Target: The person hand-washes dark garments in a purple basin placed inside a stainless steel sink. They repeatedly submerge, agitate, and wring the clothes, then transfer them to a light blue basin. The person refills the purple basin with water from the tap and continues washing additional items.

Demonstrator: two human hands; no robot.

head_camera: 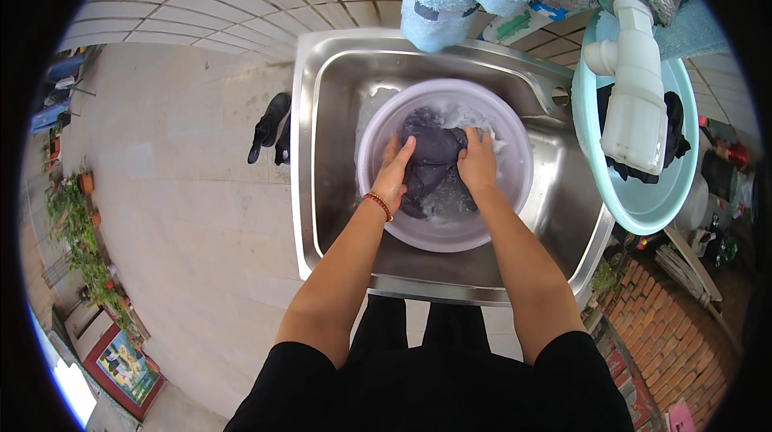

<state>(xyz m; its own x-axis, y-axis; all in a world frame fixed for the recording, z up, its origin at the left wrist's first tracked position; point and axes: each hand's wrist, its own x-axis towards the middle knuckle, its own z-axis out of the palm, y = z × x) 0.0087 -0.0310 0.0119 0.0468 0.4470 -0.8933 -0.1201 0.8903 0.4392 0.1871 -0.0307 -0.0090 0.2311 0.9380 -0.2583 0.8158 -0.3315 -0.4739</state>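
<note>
A pale lilac plastic basin stands in a stainless steel sink. Soapy water and a wet dark grey cloth item are inside it. My left hand, with a red beaded bracelet at the wrist, lies against the cloth's left side, thumb up and fingers partly hidden. At the cloth's upper right, my right hand grips its edge, with fingertips near white suds.
Right of the sink, a light turquoise basin holds black cloth, with a white plastic bottle-shaped fitting above. Light blue towels hang over the sink's back edge. Black shoes lie on the floor at left.
</note>
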